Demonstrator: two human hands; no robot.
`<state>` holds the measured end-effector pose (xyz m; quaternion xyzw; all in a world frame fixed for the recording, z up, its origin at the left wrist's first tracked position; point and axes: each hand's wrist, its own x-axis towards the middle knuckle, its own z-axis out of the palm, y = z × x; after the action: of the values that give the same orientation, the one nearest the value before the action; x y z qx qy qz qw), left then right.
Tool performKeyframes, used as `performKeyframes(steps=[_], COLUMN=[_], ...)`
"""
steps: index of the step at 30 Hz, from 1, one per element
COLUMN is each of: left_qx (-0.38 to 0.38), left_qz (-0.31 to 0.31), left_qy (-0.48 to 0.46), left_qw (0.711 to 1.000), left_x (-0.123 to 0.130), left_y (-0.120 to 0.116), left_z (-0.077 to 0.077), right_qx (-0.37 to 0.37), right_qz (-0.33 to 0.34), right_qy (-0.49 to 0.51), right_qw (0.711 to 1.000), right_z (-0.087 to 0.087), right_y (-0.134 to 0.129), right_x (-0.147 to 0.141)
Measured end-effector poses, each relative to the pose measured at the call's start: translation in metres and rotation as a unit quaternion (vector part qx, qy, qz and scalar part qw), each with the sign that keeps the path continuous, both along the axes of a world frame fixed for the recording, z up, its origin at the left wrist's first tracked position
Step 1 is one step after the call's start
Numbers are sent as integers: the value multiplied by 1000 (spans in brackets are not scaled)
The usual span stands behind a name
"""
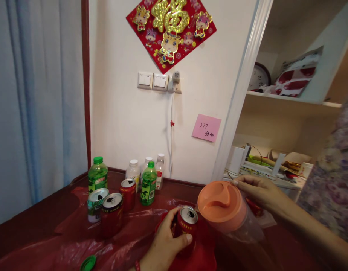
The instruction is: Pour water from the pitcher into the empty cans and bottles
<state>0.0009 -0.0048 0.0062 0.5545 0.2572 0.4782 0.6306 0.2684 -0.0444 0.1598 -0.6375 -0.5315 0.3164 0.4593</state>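
My left hand (165,241) is wrapped round an opened red drink can (188,226), thumb across its front. Under the can is a red dish (203,254) or tray. A clear plastic pitcher (251,235) with an orange lid (219,203) is tilted toward the can, its lid's edge close to the can top. My right hand (254,186) grips the pitcher at its upper far side; the handle is mostly hidden. Whether any liquid flows between them I cannot make out.
Left of my hands stand opened cans (112,218), green bottles (148,184) and white-capped bottles (133,171). A green cap (88,262) lies at the front on red plastic film (63,244). A cord (171,146) hangs from the wall socket; shelves (289,98) stand right.
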Motion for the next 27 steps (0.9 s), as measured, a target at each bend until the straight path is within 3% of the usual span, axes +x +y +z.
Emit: performKeyframes(steps=[27], left_qx=[-7], left_qz=[-14], left_qy=[-8], left_qw=[1000], left_x=[0], left_y=[-3], left_z=[6], right_qx=[3], right_qz=[10], right_qy=[-3], right_qw=[1000], right_z=[-5], right_y=[1], right_x=[3])
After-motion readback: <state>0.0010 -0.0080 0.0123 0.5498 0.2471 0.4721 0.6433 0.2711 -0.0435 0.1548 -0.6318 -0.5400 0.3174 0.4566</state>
